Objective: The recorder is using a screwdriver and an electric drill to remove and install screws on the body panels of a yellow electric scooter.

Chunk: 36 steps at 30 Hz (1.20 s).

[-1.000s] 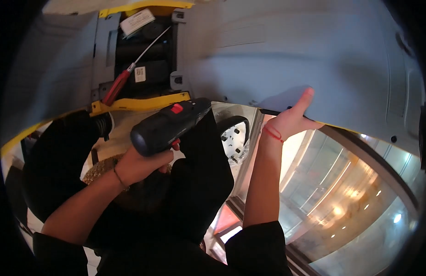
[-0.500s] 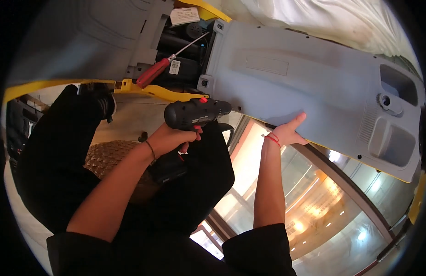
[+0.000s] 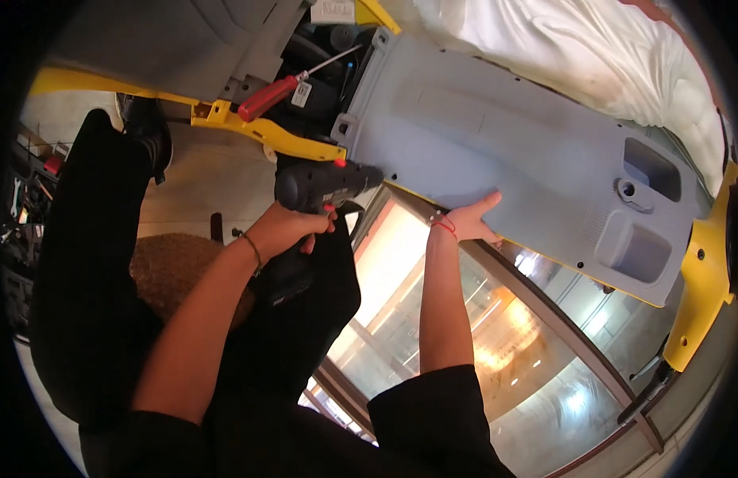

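My left hand (image 3: 287, 231) grips the handle of a black cordless drill (image 3: 325, 185), which points right. Its chuck end is close to a screw hole at the near left corner of a long grey plastic panel (image 3: 464, 119); whether the tip touches, I cannot tell. My right hand (image 3: 470, 221) holds the panel's near edge, thumb on top and fingers mostly hidden beneath. A red-handled screwdriver (image 3: 267, 97) lies across the yellow-edged opening left of the panel, its shaft over black parts (image 3: 321, 72).
Yellow frame parts (image 3: 281, 143) run beside the opening; another yellow piece (image 3: 699, 271) stands at the far right. A woven round seat (image 3: 182, 275) is under me. Tools in a dark case (image 3: 22, 215) lie at left. White cloth (image 3: 576, 56) hangs behind the panel, and glass (image 3: 496, 334) is below.
The view has shifted, so the panel, drill and hands appear further left, and more of the yellow piece at right shows. Both hands keep their holds.
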Each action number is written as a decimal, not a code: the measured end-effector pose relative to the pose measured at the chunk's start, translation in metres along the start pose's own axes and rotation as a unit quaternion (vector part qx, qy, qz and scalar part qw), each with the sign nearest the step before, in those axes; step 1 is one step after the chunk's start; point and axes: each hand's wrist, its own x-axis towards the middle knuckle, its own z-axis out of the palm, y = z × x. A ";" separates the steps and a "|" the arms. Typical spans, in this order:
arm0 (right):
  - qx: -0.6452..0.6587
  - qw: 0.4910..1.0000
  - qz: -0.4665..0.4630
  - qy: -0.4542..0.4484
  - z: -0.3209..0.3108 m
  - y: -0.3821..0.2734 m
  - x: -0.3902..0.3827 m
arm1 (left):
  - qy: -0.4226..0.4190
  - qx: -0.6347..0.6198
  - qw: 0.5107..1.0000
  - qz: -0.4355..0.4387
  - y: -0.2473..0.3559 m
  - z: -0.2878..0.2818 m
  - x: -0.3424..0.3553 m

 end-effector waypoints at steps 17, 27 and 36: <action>-0.032 0.999 0.037 0.000 0.000 -0.014 -0.013 | 0.008 0.017 0.998 -0.053 0.008 -0.001 -0.003; -0.012 1.000 0.016 -0.004 0.002 -0.008 -0.010 | -0.005 0.006 0.997 -0.079 -0.002 -0.007 0.004; -0.036 0.999 0.015 0.009 0.002 -0.005 -0.007 | -0.017 -0.038 0.997 -0.060 -0.018 -0.004 0.015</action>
